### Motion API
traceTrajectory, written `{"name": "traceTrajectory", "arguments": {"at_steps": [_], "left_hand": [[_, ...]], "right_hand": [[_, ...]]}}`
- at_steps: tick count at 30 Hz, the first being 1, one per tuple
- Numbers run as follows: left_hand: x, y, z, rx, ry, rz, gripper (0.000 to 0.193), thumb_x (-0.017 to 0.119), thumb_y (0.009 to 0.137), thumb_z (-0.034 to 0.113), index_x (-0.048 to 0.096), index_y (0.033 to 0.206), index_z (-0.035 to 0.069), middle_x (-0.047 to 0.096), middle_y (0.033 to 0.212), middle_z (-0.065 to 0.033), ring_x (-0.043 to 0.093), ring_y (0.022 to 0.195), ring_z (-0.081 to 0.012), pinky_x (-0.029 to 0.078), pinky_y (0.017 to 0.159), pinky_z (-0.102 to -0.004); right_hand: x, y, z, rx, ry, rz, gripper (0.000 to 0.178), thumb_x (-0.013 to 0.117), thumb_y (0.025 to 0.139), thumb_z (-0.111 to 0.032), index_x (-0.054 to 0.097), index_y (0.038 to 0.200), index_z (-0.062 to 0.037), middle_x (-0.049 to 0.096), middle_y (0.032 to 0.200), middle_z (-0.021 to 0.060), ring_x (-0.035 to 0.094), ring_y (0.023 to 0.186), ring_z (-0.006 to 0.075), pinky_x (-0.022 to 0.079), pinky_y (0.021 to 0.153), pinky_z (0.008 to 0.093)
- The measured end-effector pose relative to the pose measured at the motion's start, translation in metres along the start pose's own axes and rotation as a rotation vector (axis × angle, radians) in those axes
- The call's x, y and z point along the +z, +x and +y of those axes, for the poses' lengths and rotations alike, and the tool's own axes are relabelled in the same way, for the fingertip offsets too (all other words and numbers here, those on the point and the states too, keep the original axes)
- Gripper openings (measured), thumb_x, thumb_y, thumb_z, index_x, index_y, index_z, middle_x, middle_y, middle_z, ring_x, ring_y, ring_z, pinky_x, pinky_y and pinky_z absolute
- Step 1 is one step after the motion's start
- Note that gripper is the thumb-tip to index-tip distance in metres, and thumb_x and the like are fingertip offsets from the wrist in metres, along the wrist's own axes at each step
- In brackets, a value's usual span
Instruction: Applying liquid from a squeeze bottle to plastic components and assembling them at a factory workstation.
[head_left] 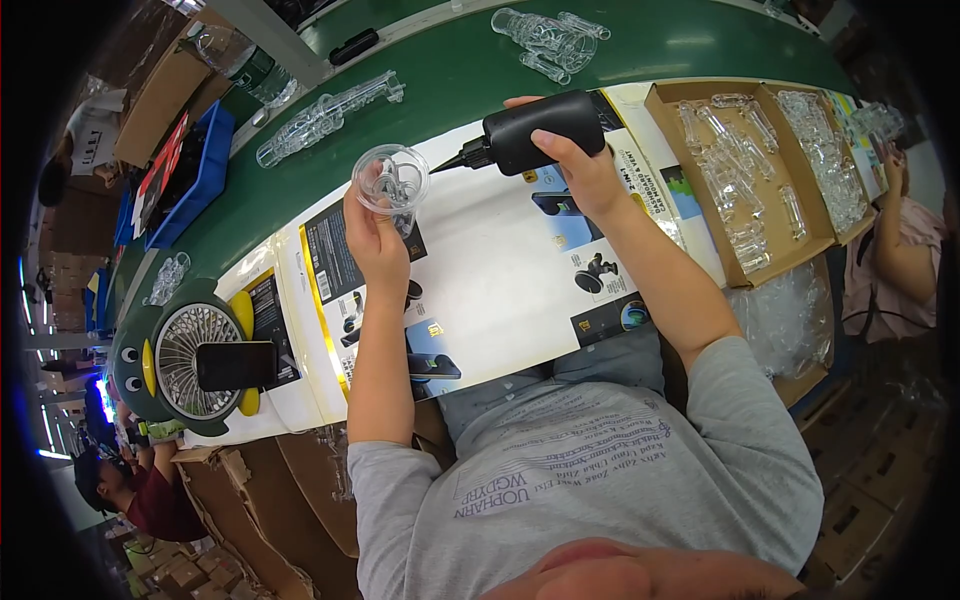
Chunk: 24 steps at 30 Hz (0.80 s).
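while near roomy sheet's (490, 280) edge, left hand (376, 238) around glassware (393, 181), right hand (588, 180) around bottle (548, 130)

Upper centre: black nozzle bottle (548, 133), 1; held round-rimmed clear vessel (391, 179), 1. Upper left: water bottle (245, 66), 1. Lower left: penguin-shaped fan (180, 350), 1.

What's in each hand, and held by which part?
Left hand: a clear piece, held below its round rim. Right hand: a black nozzle bottle, gripped around its body.
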<state>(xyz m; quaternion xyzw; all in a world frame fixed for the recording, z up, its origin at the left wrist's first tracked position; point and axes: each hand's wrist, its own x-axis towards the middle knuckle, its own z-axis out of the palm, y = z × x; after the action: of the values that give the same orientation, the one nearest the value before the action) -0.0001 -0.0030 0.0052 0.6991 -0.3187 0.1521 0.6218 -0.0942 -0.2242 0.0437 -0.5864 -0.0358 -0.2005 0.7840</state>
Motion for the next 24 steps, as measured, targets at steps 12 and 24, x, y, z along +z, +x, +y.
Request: {"name": "traceTrajectory", "arguments": {"at_steps": [12, 24], "left_hand": [[0.0004, -0.0007, 0.0002, 0.028, 0.032, -0.010, 0.029, 0.040, 0.093, 0.003, 0.048, 0.120, -0.003, 0.053, 0.119, -0.0136, 0.052, 0.111, -0.0228, 0.037, 0.098, -0.0319], [0.0021, -0.0001, 0.0005, -0.001, 0.009, -0.004, 0.029, 0.042, 0.093, 0.005, 0.045, 0.121, -0.003, 0.052, 0.121, -0.0138, 0.051, 0.113, -0.0221, 0.037, 0.098, -0.0315]], "right_hand": [[0.0002, -0.0004, 0.0001, 0.027, 0.005, 0.003, 0.044, 0.059, 0.079, -0.020, 0.053, 0.118, -0.0018, 0.057, 0.115, 0.0094, 0.056, 0.100, 0.0151, 0.044, 0.090, 0.0287], [-0.0025, 0.0024, 0.0063, -0.025, 0.032, 0.073, 0.044, 0.059, 0.082, -0.018, 0.050, 0.122, -0.0041, 0.058, 0.110, 0.0086, 0.057, 0.096, 0.0132, 0.045, 0.086, 0.0271]]}}
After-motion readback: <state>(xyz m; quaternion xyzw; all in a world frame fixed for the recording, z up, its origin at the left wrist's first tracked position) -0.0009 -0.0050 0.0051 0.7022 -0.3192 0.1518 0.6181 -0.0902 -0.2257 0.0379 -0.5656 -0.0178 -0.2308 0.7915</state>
